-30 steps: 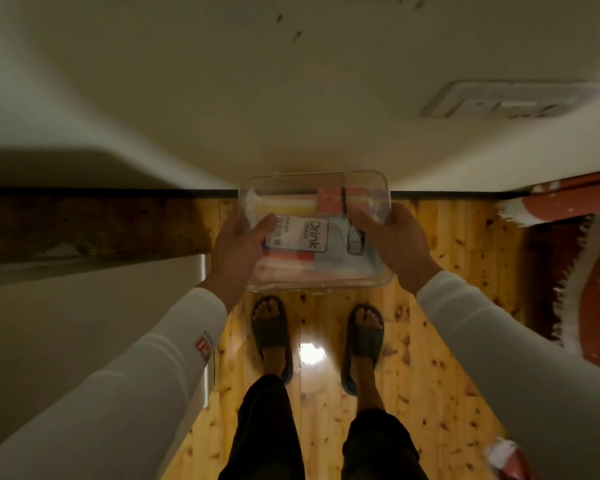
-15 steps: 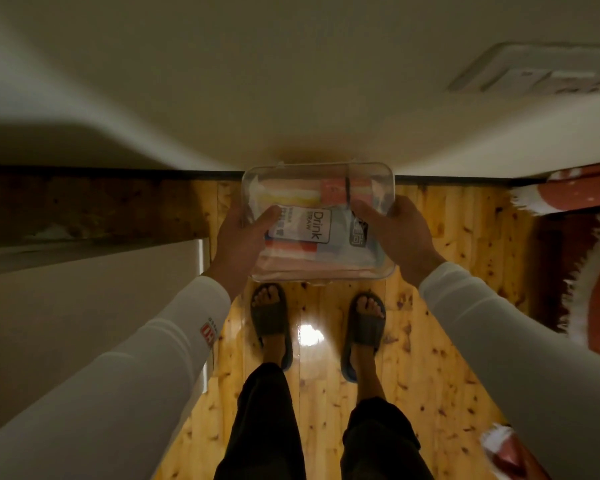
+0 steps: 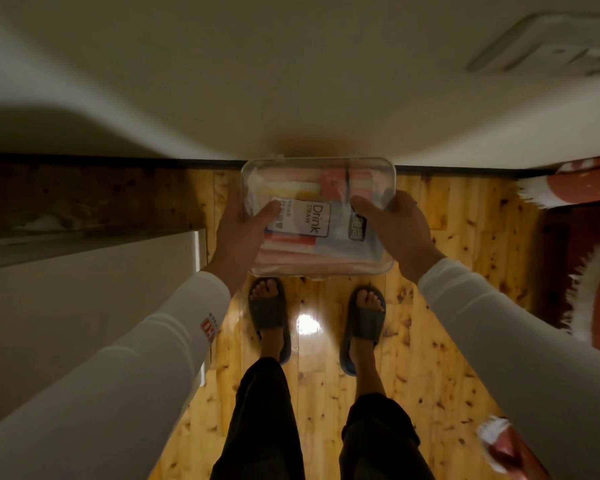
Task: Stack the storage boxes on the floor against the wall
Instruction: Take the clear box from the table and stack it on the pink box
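I hold a clear plastic storage box in front of me, above the wooden floor and close to the cream wall. Inside it lie coloured packets and a white "Drink Straw" label. My left hand grips its left side with the thumb on the lid. My right hand grips the right side the same way. The box's far edge reaches the dark skirting line at the foot of the wall. No other storage box shows in this view.
My two feet in dark slippers stand on the glossy wooden floor just behind the box. A pale cabinet or door panel fills the left. A red rug with white fringe lies at the right.
The box and both hands have edged forward toward the wall and slightly lower. My feet have stepped a little closer to the wall.
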`<act>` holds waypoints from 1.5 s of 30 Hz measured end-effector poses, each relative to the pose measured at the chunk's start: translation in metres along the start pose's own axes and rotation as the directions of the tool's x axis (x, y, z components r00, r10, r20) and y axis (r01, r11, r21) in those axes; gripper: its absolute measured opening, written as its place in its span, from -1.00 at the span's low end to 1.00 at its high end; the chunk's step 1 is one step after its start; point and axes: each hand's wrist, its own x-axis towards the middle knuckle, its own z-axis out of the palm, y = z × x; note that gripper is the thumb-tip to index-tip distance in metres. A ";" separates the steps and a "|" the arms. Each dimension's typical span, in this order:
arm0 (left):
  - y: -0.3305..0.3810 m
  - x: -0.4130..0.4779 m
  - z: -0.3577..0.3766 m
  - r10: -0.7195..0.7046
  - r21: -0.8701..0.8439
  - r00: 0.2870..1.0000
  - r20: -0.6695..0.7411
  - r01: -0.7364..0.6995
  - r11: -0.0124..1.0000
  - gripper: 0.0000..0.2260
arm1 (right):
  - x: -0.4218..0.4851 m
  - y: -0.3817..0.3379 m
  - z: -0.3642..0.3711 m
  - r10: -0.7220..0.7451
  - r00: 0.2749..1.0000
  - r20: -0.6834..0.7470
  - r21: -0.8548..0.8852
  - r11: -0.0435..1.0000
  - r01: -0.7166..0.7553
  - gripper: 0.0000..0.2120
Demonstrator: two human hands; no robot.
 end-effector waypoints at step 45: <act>0.037 -0.048 -0.021 0.069 0.023 0.996 -0.053 -0.068 0.997 -0.44 | -0.051 -0.026 -0.030 -0.090 0.996 -0.013 0.047 0.995 0.091 -0.61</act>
